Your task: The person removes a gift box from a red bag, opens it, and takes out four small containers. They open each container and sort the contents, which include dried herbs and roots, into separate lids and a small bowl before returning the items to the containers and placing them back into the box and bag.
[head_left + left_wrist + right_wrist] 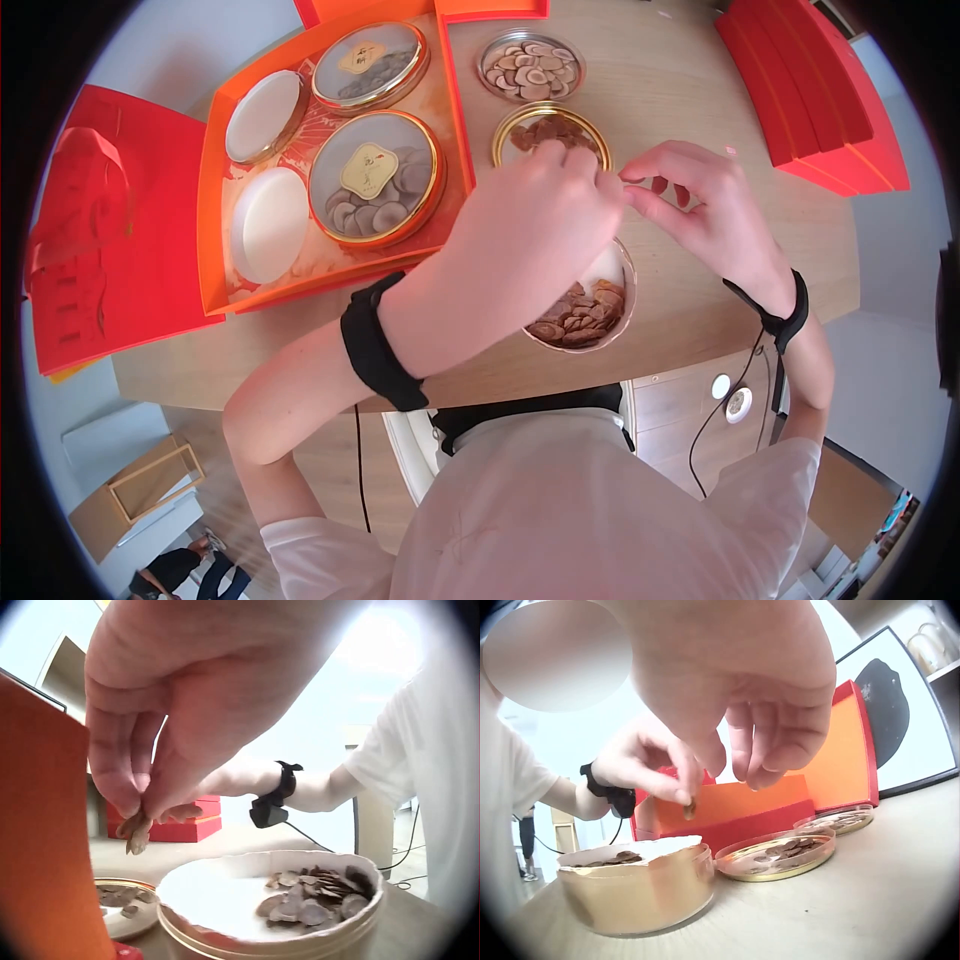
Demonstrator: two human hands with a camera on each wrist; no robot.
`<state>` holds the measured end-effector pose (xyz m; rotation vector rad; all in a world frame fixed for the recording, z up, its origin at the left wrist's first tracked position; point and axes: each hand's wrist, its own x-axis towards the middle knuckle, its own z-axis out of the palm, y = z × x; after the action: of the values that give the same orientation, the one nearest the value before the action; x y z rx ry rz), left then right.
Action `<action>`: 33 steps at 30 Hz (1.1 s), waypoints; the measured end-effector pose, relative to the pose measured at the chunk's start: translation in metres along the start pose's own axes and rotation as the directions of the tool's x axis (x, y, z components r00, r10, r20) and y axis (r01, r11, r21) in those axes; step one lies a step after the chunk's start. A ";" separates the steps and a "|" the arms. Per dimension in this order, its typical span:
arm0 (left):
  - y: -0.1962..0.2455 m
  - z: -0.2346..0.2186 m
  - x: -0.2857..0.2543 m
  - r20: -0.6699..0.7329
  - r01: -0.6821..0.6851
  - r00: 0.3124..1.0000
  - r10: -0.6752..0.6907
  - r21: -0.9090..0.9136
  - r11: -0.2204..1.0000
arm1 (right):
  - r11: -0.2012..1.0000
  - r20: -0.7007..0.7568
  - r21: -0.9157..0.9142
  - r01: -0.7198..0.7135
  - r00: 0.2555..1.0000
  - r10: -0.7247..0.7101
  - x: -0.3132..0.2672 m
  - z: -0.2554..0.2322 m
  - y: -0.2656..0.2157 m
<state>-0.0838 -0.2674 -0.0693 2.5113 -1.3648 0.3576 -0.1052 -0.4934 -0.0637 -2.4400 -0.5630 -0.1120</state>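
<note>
My left hand [555, 215] is raised over the round containers, thumb and fingertips pinching small brown dried slices [137, 834]. Close beside its fingertips is my right hand [705, 205], fingers loosely bent, with nothing visible between thumb and fingers in the right wrist view. Beneath the left forearm stands a round tub [270, 900] with a white lining, brown dried slices [580, 318] heaped along one side. Behind it, a gold-rimmed shallow dish [780, 859] holds more brown slices, partly covered by the left hand in the head view. Farther back, a clear dish [530, 65] contains paler slices.
An orange gift box [330, 265] at the left holds two labelled round tins [375, 180] and two white round pieces [270, 225]. Beside it lies a red bag [110, 220]. Red boxes [810, 95] stand at the back right. Cables hang from both wristbands.
</note>
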 end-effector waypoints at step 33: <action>0.010 0.006 -0.040 0.313 -0.147 0.943 0.114 0.082 0.986 | 0.937 0.384 -0.075 0.341 0.877 -0.289 -0.025 0.035 -0.024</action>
<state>-0.1126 -0.2431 -0.0869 2.6530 -1.6740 0.0628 -0.1398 -0.4650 -0.0833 -2.4978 -1.1587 0.1847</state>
